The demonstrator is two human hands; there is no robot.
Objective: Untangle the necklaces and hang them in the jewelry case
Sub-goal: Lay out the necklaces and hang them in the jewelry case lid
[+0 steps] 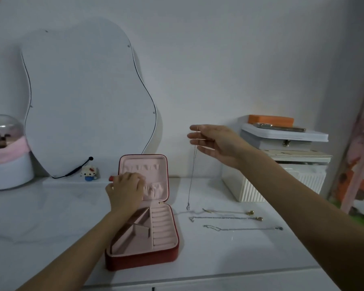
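A red jewelry case (144,255) with pink lining stands open on the white table, its lid upright. My left hand (125,191) rests with curled fingers against the inside of the lid, near its hooks and pocket. My right hand (214,141) is raised to the right of the case and pinches the top of a thin silver necklace (192,175), which hangs straight down with its pendant just above the table. Three more necklaces lie stretched out side by side on the table: a gold one (227,211), a silver one (225,218) and another silver one (243,228).
A curvy white mirror (86,97) leans on the wall behind the case, with a small figurine (89,173) at its foot. A domed pink box (6,152) sits at the far left. Stacked white boxes (282,164) with an orange case on top stand at the right.
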